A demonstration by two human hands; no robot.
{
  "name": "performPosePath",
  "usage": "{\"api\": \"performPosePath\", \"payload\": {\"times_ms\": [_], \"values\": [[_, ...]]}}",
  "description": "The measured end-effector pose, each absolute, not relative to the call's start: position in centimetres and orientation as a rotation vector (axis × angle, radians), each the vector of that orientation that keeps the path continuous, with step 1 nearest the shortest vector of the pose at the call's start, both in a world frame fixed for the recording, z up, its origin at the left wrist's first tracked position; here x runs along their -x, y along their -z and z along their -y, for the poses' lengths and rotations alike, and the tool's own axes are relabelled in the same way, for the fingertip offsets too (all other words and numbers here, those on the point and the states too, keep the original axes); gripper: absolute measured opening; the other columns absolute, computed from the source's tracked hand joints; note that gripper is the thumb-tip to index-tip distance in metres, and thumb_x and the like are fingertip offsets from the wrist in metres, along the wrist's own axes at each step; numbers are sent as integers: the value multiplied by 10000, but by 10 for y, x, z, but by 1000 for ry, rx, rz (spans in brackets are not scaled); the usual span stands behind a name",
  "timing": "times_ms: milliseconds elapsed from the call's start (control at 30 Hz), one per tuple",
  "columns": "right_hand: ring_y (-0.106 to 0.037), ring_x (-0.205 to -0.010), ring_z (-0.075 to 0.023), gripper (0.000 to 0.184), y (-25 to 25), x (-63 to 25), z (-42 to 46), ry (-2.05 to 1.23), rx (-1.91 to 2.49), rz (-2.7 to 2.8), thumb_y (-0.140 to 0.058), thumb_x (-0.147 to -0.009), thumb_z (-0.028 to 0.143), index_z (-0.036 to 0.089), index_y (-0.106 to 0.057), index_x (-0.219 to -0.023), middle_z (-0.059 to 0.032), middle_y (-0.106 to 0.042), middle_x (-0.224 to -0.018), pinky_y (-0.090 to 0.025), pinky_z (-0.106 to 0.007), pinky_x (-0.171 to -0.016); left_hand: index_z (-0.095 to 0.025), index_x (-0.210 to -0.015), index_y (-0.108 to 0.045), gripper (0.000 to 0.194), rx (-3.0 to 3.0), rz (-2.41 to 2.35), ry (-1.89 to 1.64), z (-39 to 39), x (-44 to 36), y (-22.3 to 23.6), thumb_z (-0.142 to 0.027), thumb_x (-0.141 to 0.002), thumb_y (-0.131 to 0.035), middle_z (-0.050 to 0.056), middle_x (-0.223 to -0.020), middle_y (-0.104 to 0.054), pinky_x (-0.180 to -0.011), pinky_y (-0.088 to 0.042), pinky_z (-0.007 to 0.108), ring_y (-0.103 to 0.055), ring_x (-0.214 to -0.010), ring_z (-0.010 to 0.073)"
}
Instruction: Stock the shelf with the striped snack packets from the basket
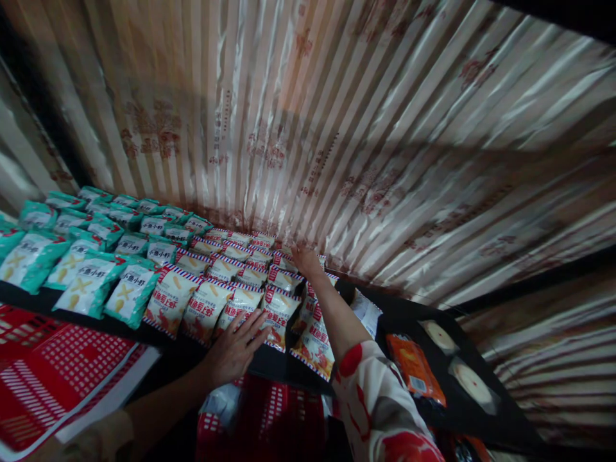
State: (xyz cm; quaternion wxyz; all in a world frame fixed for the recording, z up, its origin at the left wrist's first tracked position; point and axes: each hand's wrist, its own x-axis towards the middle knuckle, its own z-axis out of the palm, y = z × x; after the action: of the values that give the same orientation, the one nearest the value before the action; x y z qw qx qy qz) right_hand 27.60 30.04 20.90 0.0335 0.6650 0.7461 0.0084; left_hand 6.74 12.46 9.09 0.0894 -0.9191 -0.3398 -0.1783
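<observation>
My left hand (235, 350) lies with fingers spread against the front row of white snack bags with red lettering and striped edges. Its fingertips touch a snack bag (279, 317) and its neighbour. My right hand (308, 262) reaches over the rows to the back right, beside another striped snack bag (285, 260). Its fingers are dark and blurred, so I cannot tell whether they grip anything. Below that forearm, a larger striped bag (312, 337) leans at the front right end of the rows.
Green snack bags (86, 282) stand in rows at left. On the black tabletop (385, 301) at right lie a bluish-white packet (366, 312), an orange packet (416, 369) and two round pale items (471, 384). Red baskets (62, 372) sit below the front edge. Pleated printed sheeting (269, 128) hangs behind.
</observation>
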Motion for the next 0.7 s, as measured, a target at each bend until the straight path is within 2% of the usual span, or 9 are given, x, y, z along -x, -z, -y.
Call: {"api": "performPosePath", "payload": {"times_ms": [133, 333, 500, 700], "values": [[-621, -979, -202, 458, -219, -278, -276, -18, -2400, -2418, -169, -957, 330, 150, -541, -1153, -123, -648, -1085, -452, -286, -827, -200, -1402, -294, 578, 2726, 1035, 559, -123, -68, -89, -248, -853, -467, 99, -1492, -237, -1095, -136, 464, -158, -1382, 254], [-554, -1107, -181, 519, -212, -301, -218, 97, -2763, -2693, -211, -920, 410, 112, -535, -1193, -121, -603, -1192, -404, -269, -937, -189, -1401, -304, 582, 2706, 1007, 642, -120, -66, -91, -208, -840, -457, 97, -1491, -236, -1103, -131, 477, -177, -1378, 256], [-520, -1146, -197, 543, -196, -322, -159, 156, -3159, -2449, -164, -907, 403, 110, -489, -1228, -132, -574, -1222, -390, -320, -969, -190, -1393, -329, 554, 2703, 970, 693, -120, -66, -86, -216, -851, -438, 94, -1479, -268, -1116, -104, 470, -196, -1374, 247], [-447, -1225, -221, 553, -158, -334, -98, 104, -3420, -2131, -165, -897, 416, 109, -385, -1301, -160, -479, -1312, -361, -368, -1007, -194, -1372, -372, 517, 2680, 993, 700, -119, -68, -81, -229, -858, -423, 85, -1472, -283, -1125, -75, 464, -211, -1370, 237]]}}
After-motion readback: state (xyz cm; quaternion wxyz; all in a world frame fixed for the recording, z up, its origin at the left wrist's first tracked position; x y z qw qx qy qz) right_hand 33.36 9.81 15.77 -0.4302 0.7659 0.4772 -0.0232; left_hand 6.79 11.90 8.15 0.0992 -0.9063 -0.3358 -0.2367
